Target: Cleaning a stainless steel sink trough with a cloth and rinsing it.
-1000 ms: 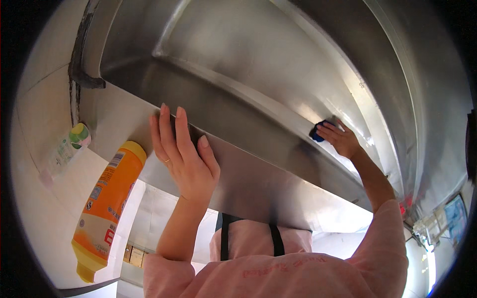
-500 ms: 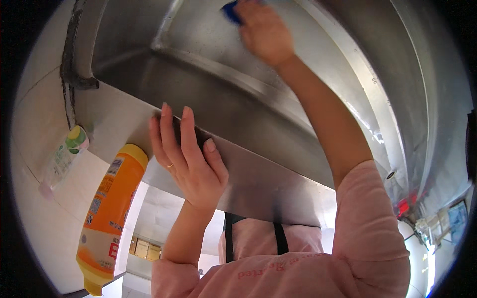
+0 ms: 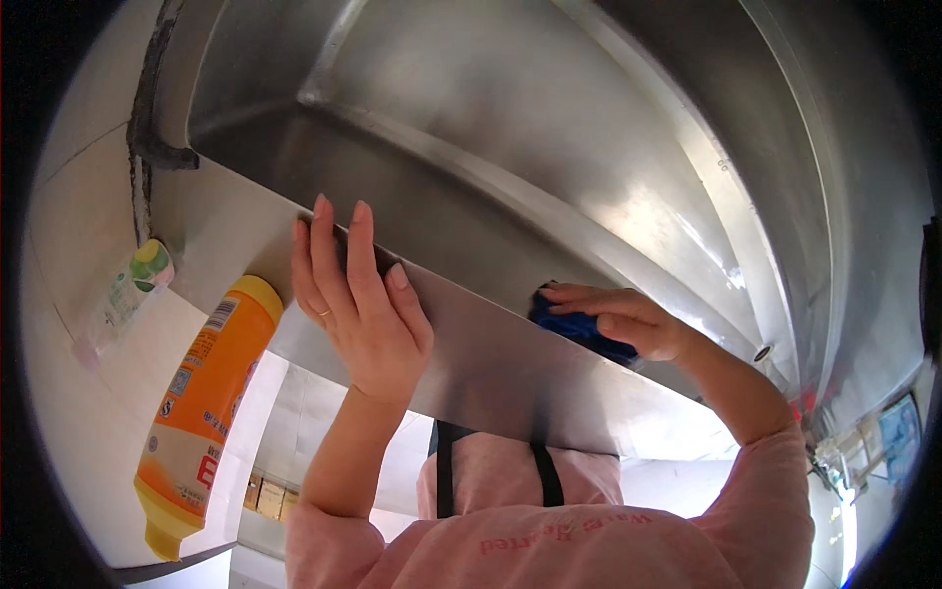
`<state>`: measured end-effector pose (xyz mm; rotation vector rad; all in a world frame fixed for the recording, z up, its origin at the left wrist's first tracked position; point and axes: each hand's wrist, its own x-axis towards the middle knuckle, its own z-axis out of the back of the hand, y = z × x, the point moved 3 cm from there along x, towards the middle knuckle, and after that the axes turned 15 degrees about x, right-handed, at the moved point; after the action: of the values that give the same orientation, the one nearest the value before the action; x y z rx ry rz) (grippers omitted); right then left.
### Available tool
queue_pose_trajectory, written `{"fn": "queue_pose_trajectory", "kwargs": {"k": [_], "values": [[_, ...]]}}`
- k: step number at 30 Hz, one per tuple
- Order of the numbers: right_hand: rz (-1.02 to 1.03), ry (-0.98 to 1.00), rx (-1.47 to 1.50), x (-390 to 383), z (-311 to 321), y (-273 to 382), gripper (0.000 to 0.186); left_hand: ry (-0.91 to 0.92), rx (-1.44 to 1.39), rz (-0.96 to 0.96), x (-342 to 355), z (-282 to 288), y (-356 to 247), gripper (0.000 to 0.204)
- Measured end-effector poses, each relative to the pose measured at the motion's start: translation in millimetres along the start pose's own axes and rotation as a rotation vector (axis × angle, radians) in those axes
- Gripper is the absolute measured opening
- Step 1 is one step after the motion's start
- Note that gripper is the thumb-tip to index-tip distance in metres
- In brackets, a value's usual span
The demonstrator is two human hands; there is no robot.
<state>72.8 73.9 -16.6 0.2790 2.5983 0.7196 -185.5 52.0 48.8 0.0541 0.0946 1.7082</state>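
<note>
My left hand (image 3: 358, 314) rests with fingers spread on the edge of a stainless steel ledge (image 3: 510, 353) that borders a recessed steel panel (image 3: 471, 88). My right hand (image 3: 638, 324) presses a dark blue cloth (image 3: 569, 324) into the channel just behind that edge, fingers over it, the cloth partly hidden by them. An orange plastic bottle with yellow ends (image 3: 206, 393) is left of my left hand, and a clear bottle with a green label (image 3: 137, 290) is farther left.
A pale tiled surface (image 3: 78, 196) with a dark, rough seam runs along the left. Steel rims curve down the right side, with cluttered items (image 3: 888, 442) and a bright opening near the lower right. My pink-clad torso fills the lower middle.
My right hand and the blue cloth swept up to the top of the steel panel, then came back down to the channel near the ledge. My left hand has barely moved.
</note>
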Motion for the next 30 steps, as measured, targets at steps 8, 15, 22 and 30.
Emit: {"fn": "queue_pose_trajectory", "kwargs": {"k": [8,15,22,30], "values": [[0.246,-0.034,-0.488,199,9,18,0.041,-0.043,-0.061,-0.005,7,-1,-10,0.043],[0.121,-0.204,-0.51,84,59,-47,0.037,-0.026,-0.053,0.008,2,-2,-5,0.043],[-0.729,-0.612,-0.464,-181,87,-85,0.037,-0.047,-0.001,-0.01,3,-3,-5,0.041],[-0.099,-0.237,-0.402,66,34,-23,0.04,-0.09,0.039,-0.034,2,-3,-1,0.039]]}}
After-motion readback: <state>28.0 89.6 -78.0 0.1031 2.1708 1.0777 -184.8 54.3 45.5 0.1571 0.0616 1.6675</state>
